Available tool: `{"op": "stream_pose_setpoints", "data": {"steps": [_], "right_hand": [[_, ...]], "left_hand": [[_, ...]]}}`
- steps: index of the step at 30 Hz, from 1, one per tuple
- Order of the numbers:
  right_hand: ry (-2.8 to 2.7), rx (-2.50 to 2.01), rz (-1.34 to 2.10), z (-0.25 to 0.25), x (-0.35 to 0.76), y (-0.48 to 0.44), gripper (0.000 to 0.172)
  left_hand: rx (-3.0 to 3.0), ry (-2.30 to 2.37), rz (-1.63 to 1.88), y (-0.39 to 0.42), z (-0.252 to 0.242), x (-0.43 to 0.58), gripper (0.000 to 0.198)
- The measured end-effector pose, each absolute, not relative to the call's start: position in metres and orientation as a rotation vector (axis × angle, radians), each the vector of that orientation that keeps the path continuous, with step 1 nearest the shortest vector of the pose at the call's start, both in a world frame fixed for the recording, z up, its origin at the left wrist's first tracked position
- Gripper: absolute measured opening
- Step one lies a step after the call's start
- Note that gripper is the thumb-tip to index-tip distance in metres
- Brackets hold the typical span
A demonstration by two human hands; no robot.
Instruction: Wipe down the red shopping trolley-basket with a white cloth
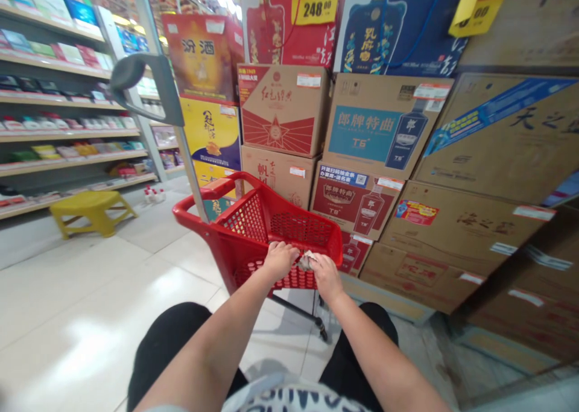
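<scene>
A red plastic shopping cart [208, 234] with perforated sides stands in front of me. My left hand [279, 261] is closed over the near side rim of its basket, with the fingertips partly hidden. Just to the right, my right hand [328, 274] pinches a crumpled, greyish-white cloth or tissue [307, 260] against the same rim. The two hands are close together, with the crumpled piece between them. A slanted metal pole with a grey handle [169, 92] rises at the cart's left end.
Stacked liquor cartons [283, 107] with price labels form a wall behind the cart and along the right. A yellow stool [93, 210] stands on the tiled floor [113, 297] at left, near small bottles [154, 195]. Stocked shelves [58, 101] line the left side.
</scene>
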State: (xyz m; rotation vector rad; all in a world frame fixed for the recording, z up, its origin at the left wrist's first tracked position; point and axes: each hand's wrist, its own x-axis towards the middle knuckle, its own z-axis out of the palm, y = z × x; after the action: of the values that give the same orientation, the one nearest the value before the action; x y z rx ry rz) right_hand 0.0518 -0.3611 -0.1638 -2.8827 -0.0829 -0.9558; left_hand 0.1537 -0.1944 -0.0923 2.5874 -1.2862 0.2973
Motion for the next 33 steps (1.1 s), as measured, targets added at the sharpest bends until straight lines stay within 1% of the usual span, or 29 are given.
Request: {"op": "stream_pose_setpoints", "data": {"steps": [6,8,11,13,16,20,24,29,31,33], "right_hand": [[-0.128,-3.059,-1.102,-0.195,0.045,-0.346,0.048],[-0.244,-3.105,-1.093,-0.203,0.049,-0.343,0.041],[-0.604,-3.13,-1.02,-0.207,0.057,-0.35,0.028],[-0.792,-3.128,-0.951,-0.201,0.063,-0.359,0.025],[-0.926,-3.123,-0.874,-0.184,0.07,-0.368,0.02],[-0.912,-3.112,-0.87,-0.17,0.069,-0.362,0.015],[-0.89,-3.099,-0.871,-0.174,0.056,-0.352,0.015],[-0.856,-3.066,-0.864,-0.167,0.055,-0.349,0.018],[-0.756,-3.053,-0.887,-0.162,0.059,-0.347,0.022],[-0.626,-3.038,-0.917,-0.159,0.061,-0.342,0.027]], "left_hand": [[2.556,-1.282,0.334,-0.191,-0.098,0.161,0.029],[2.541,-1.285,0.347,-0.192,-0.1,0.163,0.028],[2.516,-1.284,0.367,-0.193,-0.103,0.164,0.026],[2.502,-1.275,0.38,-0.193,-0.104,0.164,0.026],[2.488,-1.263,0.392,-0.19,-0.104,0.162,0.027],[2.479,-1.256,0.387,-0.184,-0.101,0.158,0.026],[2.478,-1.257,0.373,-0.18,-0.1,0.156,0.024],[2.492,-1.282,0.366,-0.178,-0.1,0.158,0.023],[2.494,-1.302,0.369,-0.176,-0.099,0.16,0.018],[2.498,-1.294,0.406,-0.172,-0.097,0.162,0.018]]}}
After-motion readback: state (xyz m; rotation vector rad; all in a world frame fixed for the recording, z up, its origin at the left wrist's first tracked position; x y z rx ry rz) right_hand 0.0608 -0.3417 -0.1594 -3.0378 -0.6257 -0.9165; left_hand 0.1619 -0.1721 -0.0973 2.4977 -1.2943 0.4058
